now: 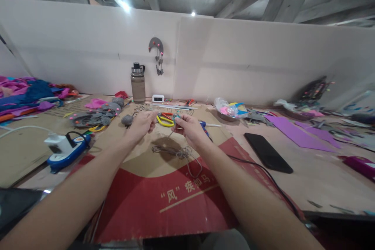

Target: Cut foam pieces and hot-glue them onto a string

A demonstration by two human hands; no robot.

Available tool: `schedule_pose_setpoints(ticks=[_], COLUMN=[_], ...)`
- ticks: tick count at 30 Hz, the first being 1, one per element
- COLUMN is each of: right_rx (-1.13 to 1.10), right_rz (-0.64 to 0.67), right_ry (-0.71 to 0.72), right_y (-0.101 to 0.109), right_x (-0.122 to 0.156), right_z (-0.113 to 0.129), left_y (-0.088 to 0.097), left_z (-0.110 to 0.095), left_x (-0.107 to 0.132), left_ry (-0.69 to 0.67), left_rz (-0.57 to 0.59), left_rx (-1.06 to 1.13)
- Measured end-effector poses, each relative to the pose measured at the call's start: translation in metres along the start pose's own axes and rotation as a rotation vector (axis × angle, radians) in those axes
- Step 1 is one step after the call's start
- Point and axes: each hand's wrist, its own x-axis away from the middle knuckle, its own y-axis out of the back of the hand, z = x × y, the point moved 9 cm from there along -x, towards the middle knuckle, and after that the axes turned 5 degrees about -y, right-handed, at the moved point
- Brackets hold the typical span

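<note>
My left hand (143,125) is raised over the cardboard sheet (140,164), its fingers closed in a pinch; whatever is between them is too small to tell. Level with it, to the right, my right hand (189,128) pinches thumb against finger. A small teal spot shows at those fingertips, and a thin pale strand hangs below them, but I cannot make out the thing held. Beneath the hands lies a loose tangle of grey-brown thread (166,150), with a loop (195,170) trailing onto the red print. Yellow-handled scissors (165,121) lie just beyond, between the hands.
A water bottle (138,86) and small white clock (158,98) stand by the partition. Grey felt pieces (93,116) and a blue power strip (68,154) are left. Rightward are a black phone (267,151), its nearby cable (272,179), purple sheets (295,133) and a filled bowl (230,110).
</note>
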Motion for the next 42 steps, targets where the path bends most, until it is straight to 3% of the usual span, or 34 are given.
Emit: schedule_pose_setpoints(ticks=[3, 7, 13, 22, 29, 36, 42], right_rx=[0.012, 0.035, 0.1, 0.361, 0.202, 0.034, 0.023], right_rz=[0.002, 0.006, 0.033, 0.001, 0.017, 0.052, -0.026], right_ry=[0.003, 0.006, 0.021, 0.123, 0.102, -0.049, -0.008], right_y=[0.0, -0.001, -0.006, -0.005, -0.012, -0.019, -0.009], right_x=[0.0, 0.002, 0.004, -0.002, 0.005, 0.008, 0.005], right_z=[0.0, 0.001, 0.0, -0.003, 0.002, -0.014, -0.013], left_y=[-0.008, -0.021, -0.022, -0.018, -0.01, -0.005, -0.005], left_z=[-0.006, -0.008, -0.007, -0.012, -0.004, -0.006, -0.004], left_x=[0.001, 0.004, 0.007, 0.008, 0.006, 0.006, 0.006], left_ry=[-0.104, -0.105, -0.061, -0.12, -0.038, -0.077, -0.05], left_rz=[0.052, 0.139, 0.111, 0.09, 0.022, -0.038, -0.064], left_rx=[-0.079, -0.001, 0.072, -0.198, 0.037, 0.015, 0.009])
